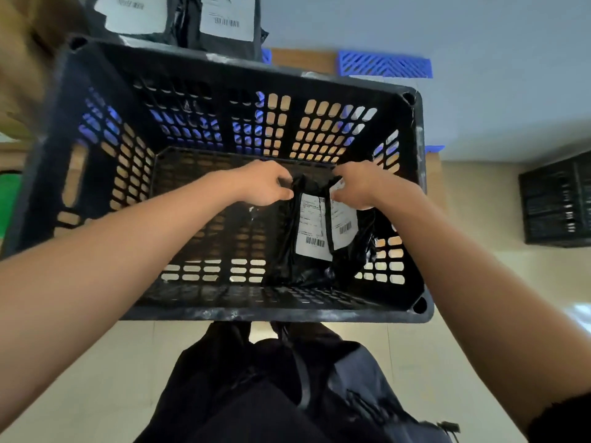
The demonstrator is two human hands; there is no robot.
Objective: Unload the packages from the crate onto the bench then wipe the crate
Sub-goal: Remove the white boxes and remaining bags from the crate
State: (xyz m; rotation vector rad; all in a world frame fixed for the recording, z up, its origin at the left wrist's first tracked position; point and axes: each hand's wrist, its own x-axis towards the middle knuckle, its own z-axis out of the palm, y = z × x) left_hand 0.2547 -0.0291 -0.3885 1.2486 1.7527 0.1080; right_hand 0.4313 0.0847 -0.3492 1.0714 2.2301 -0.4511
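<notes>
A black slotted plastic crate (243, 313) fills the middle of the view. Inside it, at the right, two black plastic packages stand side by side against the near wall, each with a white barcode label: the left package (311, 231) and the right package (343, 225). My left hand (262, 183) pinches the top edge of the left package. My right hand (356, 185) grips the top of the right package. The remaining crate floor is bare.
Two more black labelled packages (179, 17) lie on the wooden bench (300, 59) beyond the crate. Blue plastic crates (383, 63) sit behind. A black crate (556, 203) stands on the tiled floor at right. My dark clothing shows below.
</notes>
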